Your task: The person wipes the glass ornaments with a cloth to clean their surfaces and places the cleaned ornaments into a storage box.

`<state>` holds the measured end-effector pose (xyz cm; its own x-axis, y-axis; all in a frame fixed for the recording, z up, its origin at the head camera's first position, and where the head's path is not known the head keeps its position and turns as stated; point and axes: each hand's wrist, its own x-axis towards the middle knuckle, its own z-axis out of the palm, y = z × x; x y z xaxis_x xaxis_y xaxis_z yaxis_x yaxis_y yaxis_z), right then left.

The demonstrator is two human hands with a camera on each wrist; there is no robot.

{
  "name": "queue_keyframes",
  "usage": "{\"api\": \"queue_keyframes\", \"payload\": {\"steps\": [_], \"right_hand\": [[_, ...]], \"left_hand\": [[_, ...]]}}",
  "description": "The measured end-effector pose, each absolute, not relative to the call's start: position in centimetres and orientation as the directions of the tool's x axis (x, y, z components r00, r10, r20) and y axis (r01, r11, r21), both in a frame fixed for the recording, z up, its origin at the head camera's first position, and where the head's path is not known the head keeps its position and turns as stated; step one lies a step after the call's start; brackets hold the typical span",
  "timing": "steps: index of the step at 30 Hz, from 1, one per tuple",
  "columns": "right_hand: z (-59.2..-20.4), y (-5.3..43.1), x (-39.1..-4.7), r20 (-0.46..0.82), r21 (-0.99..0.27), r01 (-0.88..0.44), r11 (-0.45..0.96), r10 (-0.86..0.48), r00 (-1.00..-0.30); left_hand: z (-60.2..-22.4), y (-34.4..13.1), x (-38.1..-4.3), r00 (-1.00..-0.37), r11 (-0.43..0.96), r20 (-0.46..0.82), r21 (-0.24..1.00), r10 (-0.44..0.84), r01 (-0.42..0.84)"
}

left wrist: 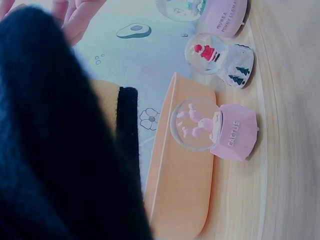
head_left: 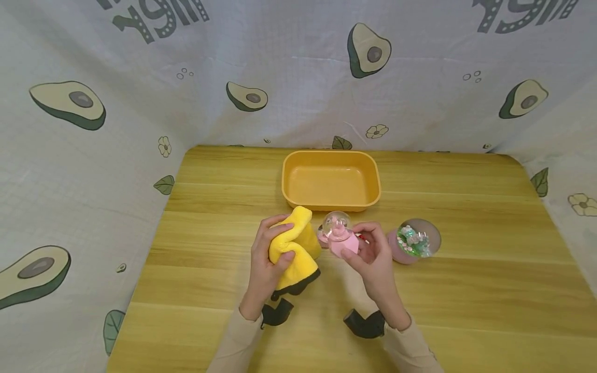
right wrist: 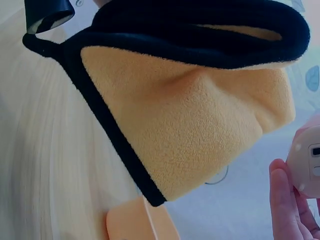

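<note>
My left hand grips a folded yellow cloth with black edging, which droops below the fingers. In the right wrist view the same cloth fills the middle. My right hand holds a small snow globe with a pink faceted base, dome up, just right of the cloth. Its underside shows in the right wrist view. Standing on the table are a pink snow globe marked CACTUS and a snow globe with a Santa figure, both mostly hidden in the head view.
An orange-yellow plastic tub stands at the back of the wooden table. A larger snow globe with a purplish base is to the right of my right hand. An avocado-patterned curtain hangs behind the table and along its sides.
</note>
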<state>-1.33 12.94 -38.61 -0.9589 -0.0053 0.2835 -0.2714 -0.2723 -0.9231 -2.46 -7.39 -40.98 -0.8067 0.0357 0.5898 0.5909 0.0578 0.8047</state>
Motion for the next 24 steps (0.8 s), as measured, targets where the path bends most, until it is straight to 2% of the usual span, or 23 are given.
{"api": "queue_keyframes", "payload": {"steps": [6,15,24], "right_hand": [[-38.61,12.72,-1.24,0.283,-0.895,-0.268,-0.357,0.009,-0.959],[-38.43,12.45,-1.24,0.272,-0.882,-0.268,-0.388,0.045,-0.961],[-37.97,12.58,-1.1,0.246,-0.924,-0.25,-0.289,0.048,-0.968]], "left_hand": [[-40.94,-7.22,-2.53,-0.798,0.064,0.601,0.796,0.042,0.602],[-40.98,-7.09,-2.5,-0.795,0.05,0.605,0.793,0.053,0.607],[-40.95,-6.99,-2.5,-0.793,0.041,0.606,0.792,0.059,0.609]]}}
